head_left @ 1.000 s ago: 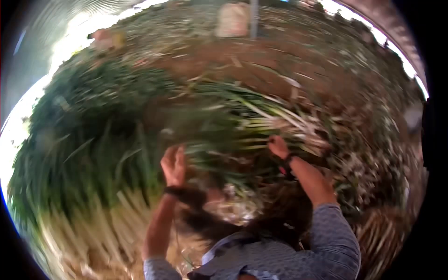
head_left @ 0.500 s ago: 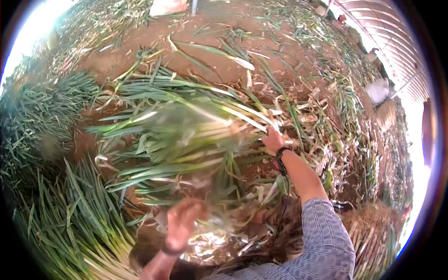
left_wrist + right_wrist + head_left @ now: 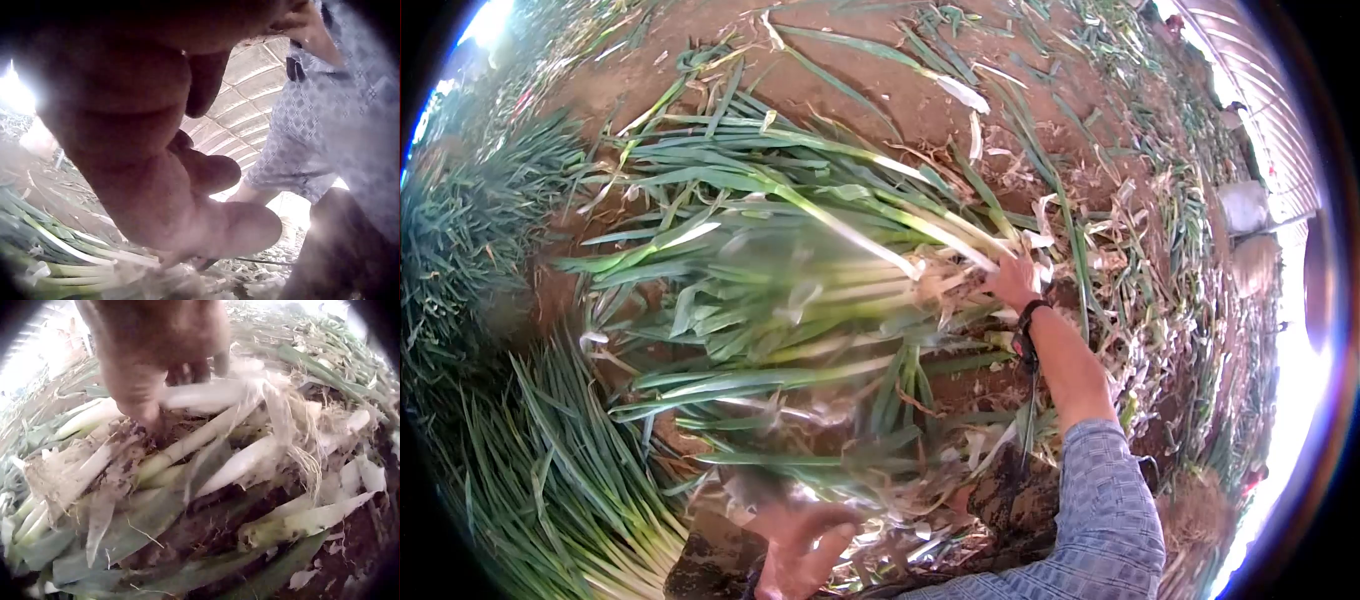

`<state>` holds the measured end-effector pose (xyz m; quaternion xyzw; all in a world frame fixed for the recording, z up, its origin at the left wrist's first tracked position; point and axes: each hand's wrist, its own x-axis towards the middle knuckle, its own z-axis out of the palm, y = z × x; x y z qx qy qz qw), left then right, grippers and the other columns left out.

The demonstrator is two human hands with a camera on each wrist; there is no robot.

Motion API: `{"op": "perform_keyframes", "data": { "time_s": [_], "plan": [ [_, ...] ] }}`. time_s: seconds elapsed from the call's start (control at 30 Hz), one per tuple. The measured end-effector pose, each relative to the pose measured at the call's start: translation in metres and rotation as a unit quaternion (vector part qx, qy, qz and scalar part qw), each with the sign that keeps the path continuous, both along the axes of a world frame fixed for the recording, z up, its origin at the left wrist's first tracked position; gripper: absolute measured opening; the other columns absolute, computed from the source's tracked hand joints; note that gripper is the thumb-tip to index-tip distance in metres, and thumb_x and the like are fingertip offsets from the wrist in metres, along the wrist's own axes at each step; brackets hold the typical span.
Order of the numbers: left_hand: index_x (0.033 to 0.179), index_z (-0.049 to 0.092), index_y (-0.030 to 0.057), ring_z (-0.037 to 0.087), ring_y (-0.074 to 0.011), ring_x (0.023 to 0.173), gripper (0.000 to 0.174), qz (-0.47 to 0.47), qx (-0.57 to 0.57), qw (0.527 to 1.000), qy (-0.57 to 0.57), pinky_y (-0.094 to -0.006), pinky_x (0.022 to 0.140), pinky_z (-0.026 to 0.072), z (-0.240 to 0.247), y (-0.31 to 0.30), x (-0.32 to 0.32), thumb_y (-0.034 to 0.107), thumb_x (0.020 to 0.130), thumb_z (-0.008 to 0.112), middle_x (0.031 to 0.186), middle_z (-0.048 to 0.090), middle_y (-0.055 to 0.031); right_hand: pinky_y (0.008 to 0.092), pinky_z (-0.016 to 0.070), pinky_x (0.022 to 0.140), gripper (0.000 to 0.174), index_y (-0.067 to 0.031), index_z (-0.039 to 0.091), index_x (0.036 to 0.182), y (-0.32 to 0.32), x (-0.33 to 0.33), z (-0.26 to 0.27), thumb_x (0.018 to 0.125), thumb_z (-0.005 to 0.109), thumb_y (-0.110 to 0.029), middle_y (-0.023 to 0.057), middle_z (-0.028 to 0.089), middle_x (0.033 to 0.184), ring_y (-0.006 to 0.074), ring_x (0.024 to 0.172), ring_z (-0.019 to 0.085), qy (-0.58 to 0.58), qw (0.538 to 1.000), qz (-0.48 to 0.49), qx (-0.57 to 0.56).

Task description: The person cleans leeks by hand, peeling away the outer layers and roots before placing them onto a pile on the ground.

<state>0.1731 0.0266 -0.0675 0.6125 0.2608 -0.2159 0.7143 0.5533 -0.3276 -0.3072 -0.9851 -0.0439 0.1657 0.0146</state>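
Sleeve [image 3: 1105, 490]: blue-grey, fine woven check. Leaves [image 3: 700, 175]: green. Stalks [image 3: 850, 232]: white, yellow-green toward leaves. Soil [image 3: 630, 80]: reddish brown. Right wristband [image 3: 1026, 318]: black. Trousers [image 3: 712, 560]: dark, mottled brown. Roof [image 3: 247, 94]: pale, ribbed

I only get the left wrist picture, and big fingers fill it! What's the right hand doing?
Observer: The right wrist view shows that the right hand has its thumb and fingers round a white stalk.
Operator: Cool! Is there anything on that wrist?
Observer: Yes, the head view shows a dark band with a bit of red on it.
Operator: Are there more onions that my picture misses?
Observer: Yes, a big bunch lies at the lower left of the head view, its white ends by the person's knee.
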Motion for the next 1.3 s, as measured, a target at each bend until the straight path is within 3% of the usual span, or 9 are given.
{"op": "perform_keyframes", "data": {
  "time_s": [0.1,0.23,0.37,0.5,0.7,0.9,1.07,1.13,1.3],
  "plan": [
    [0.109,0.065,-0.0006,0.061,-0.0132,0.092,0.016,-0.021,0.024,0.999,-0.014,-0.0281,0.083,0.0487,0.001,0.001,0.006,0.006,0.095,0.061,0.097,0.068,-0.0059,0.0553,0.0298,0.107,0.070,-0.0041,0.052,0.129,0.002,0.004,0.000,0.069,0.072,-0.035,0.0214,0.050,0.129,0.0429,0.125,0.042,-0.073,0.997,0.012,0.039],
    [0.108,0.065,-0.0015,0.062,-0.0134,0.090,0.017,-0.041,0.062,0.996,-0.039,-0.0291,0.081,0.0490,0.003,0.005,0.011,0.006,0.094,0.063,0.094,0.068,-0.0073,0.0532,0.0302,0.110,0.081,-0.0034,0.054,0.127,-0.007,0.003,-0.006,0.065,0.079,-0.049,0.0224,0.050,0.133,0.0413,0.133,0.038,-0.167,0.986,0.002,0.019],
    [0.108,0.065,-0.0015,0.064,-0.0154,0.087,0.019,-0.049,0.058,0.994,-0.084,-0.0292,0.080,0.0504,0.008,0.013,0.016,0.007,0.091,0.065,0.093,0.068,-0.0087,0.0443,0.0520,0.087,0.076,-0.0003,0.056,0.125,-0.007,0.008,0.001,0.066,0.082,-0.041,0.0225,0.065,0.113,0.0363,0.103,0.064,0.013,0.998,-0.035,0.050],
    [0.111,0.064,0.0001,0.065,-0.0176,0.088,0.022,-0.051,0.070,0.993,-0.078,-0.0291,0.078,0.0511,0.000,0.001,0.007,0.006,0.090,0.068,0.096,0.068,-0.0089,0.0405,0.0540,0.077,0.049,0.0050,0.066,0.104,0.031,0.002,0.033,0.076,0.077,-0.034,0.0203,0.069,0.090,0.0321,0.085,0.068,0.005,0.979,0.007,0.202],
    [0.111,0.064,0.0010,0.067,-0.0225,0.088,0.024,-0.118,0.098,0.977,-0.146,-0.0335,0.078,0.0515,0.006,0.000,0.022,0.006,0.088,0.070,0.096,0.068,-0.0133,0.0374,0.0556,0.075,0.044,0.0050,0.056,0.118,0.127,0.010,0.085,0.085,0.070,-0.021,0.0151,0.066,0.101,0.0262,0.085,0.066,0.068,0.960,-0.010,0.273],
    [0.109,0.064,0.0013,0.067,-0.0282,0.089,0.023,-0.144,0.146,0.971,-0.126,-0.0354,0.078,0.0518,0.011,-0.002,0.028,0.012,0.089,0.069,0.095,0.068,-0.0164,0.0491,0.0490,0.087,0.043,0.0019,0.048,0.112,0.174,-0.011,-0.044,0.078,0.067,-0.016,0.0244,0.062,0.108,0.0409,0.098,0.061,-0.063,0.972,0.067,0.218],
    [0.108,0.065,-0.0011,0.069,-0.0207,0.089,0.020,-0.155,0.082,0.979,-0.107,-0.0349,0.079,0.0547,0.007,-0.011,0.024,0.012,0.093,0.065,0.096,0.069,-0.0133,0.0495,0.0509,0.083,0.038,-0.0006,0.052,0.111,0.167,-0.031,-0.021,0.077,0.064,-0.014,0.0240,0.063,0.102,0.0415,0.095,0.062,0.096,0.960,0.061,0.257],
    [0.109,0.064,0.0021,0.067,-0.0275,0.091,0.023,-0.156,0.108,0.973,-0.132,-0.0371,0.079,0.0529,0.007,-0.011,0.017,0.011,0.089,0.069,0.098,0.067,-0.0152,0.0505,0.0525,0.080,0.031,-0.0004,0.054,0.108,0.133,-0.046,-0.030,0.083,0.064,-0.015,0.0213,0.062,0.100,0.0356,0.092,0.064,0.137,0.952,0.169,0.214],
    [0.110,0.063,0.0019,0.064,-0.0329,0.087,0.027,-0.148,0.151,0.956,-0.205,-0.0406,0.077,0.0506,0.010,-0.009,0.009,0.006,0.085,0.071,0.096,0.065,-0.0161,0.0511,0.0498,0.082,0.042,0.0018,0.054,0.111,0.073,-0.056,0.018,0.073,0.064,-0.014,0.0255,0.066,0.101,0.0438,0.095,0.064,0.105,0.984,0.085,0.112]
  ]
}}
